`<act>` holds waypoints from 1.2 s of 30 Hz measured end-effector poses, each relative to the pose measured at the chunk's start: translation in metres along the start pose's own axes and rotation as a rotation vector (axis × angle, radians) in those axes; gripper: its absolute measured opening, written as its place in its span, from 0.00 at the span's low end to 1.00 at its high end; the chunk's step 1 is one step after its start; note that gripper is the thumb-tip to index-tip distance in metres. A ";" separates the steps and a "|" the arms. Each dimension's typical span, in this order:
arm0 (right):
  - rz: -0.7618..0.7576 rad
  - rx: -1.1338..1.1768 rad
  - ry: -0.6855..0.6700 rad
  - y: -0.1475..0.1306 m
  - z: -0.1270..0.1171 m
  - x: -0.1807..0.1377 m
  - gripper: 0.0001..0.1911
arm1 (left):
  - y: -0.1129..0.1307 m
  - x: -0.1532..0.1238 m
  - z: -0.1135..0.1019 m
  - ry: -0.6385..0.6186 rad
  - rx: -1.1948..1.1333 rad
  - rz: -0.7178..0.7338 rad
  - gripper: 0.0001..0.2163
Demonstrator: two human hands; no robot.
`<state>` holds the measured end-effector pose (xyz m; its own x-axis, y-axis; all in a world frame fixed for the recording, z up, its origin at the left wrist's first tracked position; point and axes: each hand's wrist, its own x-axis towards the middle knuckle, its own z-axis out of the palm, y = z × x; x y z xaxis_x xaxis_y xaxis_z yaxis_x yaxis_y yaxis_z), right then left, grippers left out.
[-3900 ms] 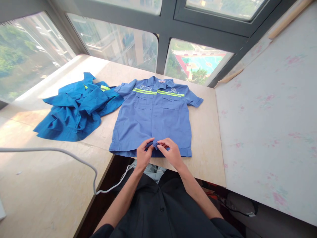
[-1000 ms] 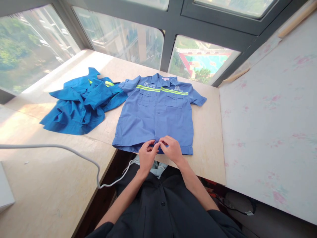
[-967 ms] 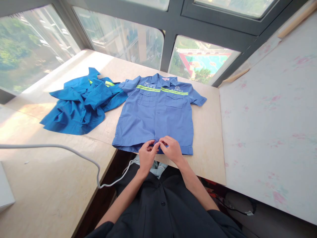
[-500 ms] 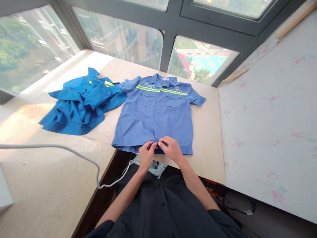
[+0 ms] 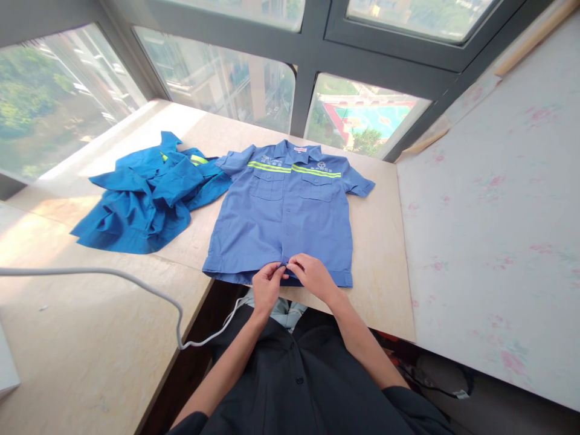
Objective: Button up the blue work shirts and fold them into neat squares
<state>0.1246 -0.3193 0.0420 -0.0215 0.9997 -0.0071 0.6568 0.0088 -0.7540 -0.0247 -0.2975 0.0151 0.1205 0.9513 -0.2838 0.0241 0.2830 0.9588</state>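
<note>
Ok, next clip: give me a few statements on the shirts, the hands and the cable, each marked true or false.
1. The light-blue short-sleeved shirt with yellow-green stripes lies spread front up on the beige tabletop. True.
2. Both hands pinch its collar. False: the left hand and right hand meet at the bottom hem, on the front opening.
3. The crumpled darker blue garment lies right of that shirt. False: it lies to its left.
4. A white cable crosses the table's left part. True.
</note>
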 end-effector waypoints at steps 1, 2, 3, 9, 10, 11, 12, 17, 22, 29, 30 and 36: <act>-0.011 -0.014 0.000 0.000 -0.001 0.000 0.08 | 0.001 0.000 0.000 -0.004 0.001 0.007 0.08; -0.029 -0.028 -0.001 -0.001 -0.002 0.000 0.08 | 0.002 0.000 0.000 -0.008 -0.002 0.013 0.08; -0.050 -0.040 -0.003 -0.002 -0.004 0.001 0.09 | 0.003 0.000 0.000 -0.013 -0.008 0.017 0.08; -0.104 -0.085 0.016 -0.005 -0.008 -0.001 0.10 | 0.003 0.001 0.001 -0.047 -0.059 0.013 0.07; -0.106 -0.087 0.026 -0.006 -0.008 -0.001 0.10 | 0.002 0.002 0.002 -0.052 -0.072 0.008 0.07; -0.107 -0.087 0.037 -0.006 -0.007 -0.002 0.10 | 0.001 0.002 0.002 -0.055 -0.088 0.002 0.07; -0.105 -0.084 0.049 -0.006 -0.006 -0.002 0.10 | 0.001 0.003 0.002 -0.055 -0.109 -0.007 0.07; -0.092 -0.021 0.090 -0.007 -0.004 -0.003 0.10 | -0.001 0.004 0.003 -0.044 -0.217 -0.089 0.10; -0.097 0.005 0.091 -0.006 -0.002 -0.002 0.10 | 0.000 0.004 0.004 -0.025 -0.248 -0.163 0.12; -0.064 0.077 0.092 -0.003 0.001 -0.005 0.11 | 0.001 0.005 0.000 -0.028 -0.241 -0.205 0.15; -0.048 0.100 0.093 -0.001 0.001 -0.005 0.11 | 0.002 0.005 -0.001 -0.033 -0.226 -0.211 0.16; 0.006 0.207 0.089 0.005 0.000 -0.004 0.11 | 0.008 -0.006 0.000 -0.083 -0.086 -0.164 0.15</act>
<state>0.1284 -0.3233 0.0381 0.0547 0.9977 0.0396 0.4876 0.0079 -0.8730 -0.0257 -0.3009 0.0240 0.2035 0.8791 -0.4309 -0.0345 0.4463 0.8942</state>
